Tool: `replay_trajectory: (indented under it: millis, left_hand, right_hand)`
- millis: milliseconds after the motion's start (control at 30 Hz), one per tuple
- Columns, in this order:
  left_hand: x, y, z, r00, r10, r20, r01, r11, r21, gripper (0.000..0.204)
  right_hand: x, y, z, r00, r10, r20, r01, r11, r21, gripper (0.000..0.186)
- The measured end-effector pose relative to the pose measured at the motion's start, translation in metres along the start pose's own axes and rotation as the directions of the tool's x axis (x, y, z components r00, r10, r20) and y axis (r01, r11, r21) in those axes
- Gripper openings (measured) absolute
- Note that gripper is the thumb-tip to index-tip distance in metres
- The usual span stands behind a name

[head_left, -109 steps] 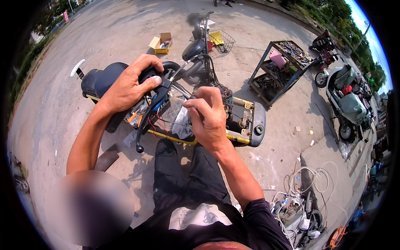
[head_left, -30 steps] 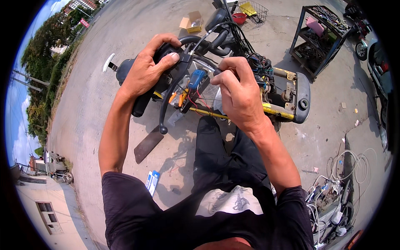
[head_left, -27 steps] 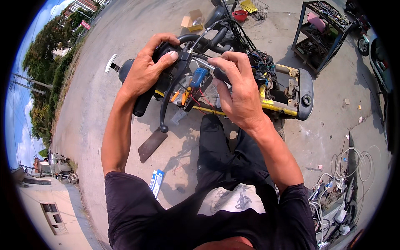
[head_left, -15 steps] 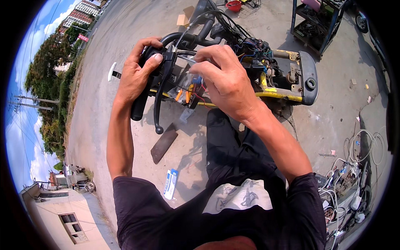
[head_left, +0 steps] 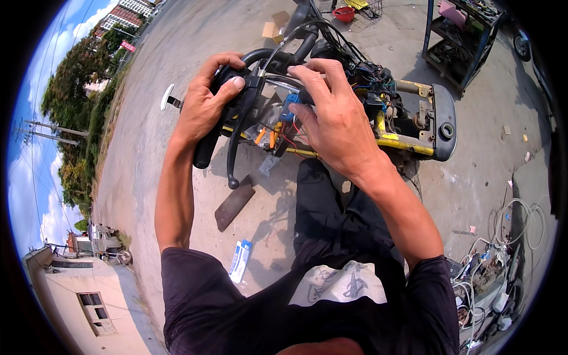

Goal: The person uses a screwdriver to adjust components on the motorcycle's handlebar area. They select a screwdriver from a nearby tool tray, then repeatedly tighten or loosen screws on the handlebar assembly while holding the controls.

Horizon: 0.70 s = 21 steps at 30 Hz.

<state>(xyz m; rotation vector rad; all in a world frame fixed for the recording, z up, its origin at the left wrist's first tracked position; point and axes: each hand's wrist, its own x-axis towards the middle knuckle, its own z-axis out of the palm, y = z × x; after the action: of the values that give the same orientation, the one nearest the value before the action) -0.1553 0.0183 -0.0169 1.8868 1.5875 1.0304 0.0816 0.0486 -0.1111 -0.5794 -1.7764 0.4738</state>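
Observation:
My left hand [head_left: 202,109] is closed around the black brake lever housing [head_left: 253,90] and switch block on the handlebar, with its thumb pressed on top. Below it hang the black rubber grip [head_left: 205,151] and the ball-ended brake lever [head_left: 232,157]. From the housing a cable [head_left: 274,52] runs up along the bent handlebar [head_left: 306,46]. My right hand [head_left: 338,121] hovers to the right of the housing, thumb and fingers apart, and I see nothing in it. Beneath it lie a blue device [head_left: 290,106] and orange-handled tools [head_left: 274,136].
The vehicle's yellow frame [head_left: 395,143] carries tangled wires [head_left: 374,80]. A dark plate [head_left: 235,204] and a blue-white box [head_left: 239,260] lie on the ground. At the upper right stands a metal rack [head_left: 455,47]; cables and scrap [head_left: 476,296] fill the lower right.
My right hand's thumb and fingers have spread further apart. The handlebar and both hands sit slightly farther right in the picture as the view shifts. My left hand keeps its hold.

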Motion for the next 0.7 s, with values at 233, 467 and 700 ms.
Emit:
replay_trajectory:
  millis: [233,467,700]
  left_hand:
    - [-0.002,-0.001,0.001,1.000,0.021,-0.010,-0.021,0.999,0.035,0.025]
    - [0.003,-0.003,-0.006,0.999,-0.007,0.041,0.005,0.998,0.065,0.026]
    - [0.002,-0.005,-0.002,0.997,0.070,0.011,-0.071,0.993,0.097,0.026]
  right_hand:
    - [0.006,-0.005,-0.009,0.990,-0.063,0.130,0.085,0.982,-0.170,0.011]
    - [0.014,0.001,-0.001,0.997,0.061,-0.036,-0.052,0.975,0.216,0.021]
    - [0.005,0.001,-0.012,0.948,0.155,0.279,-0.181,0.981,0.067,0.024]
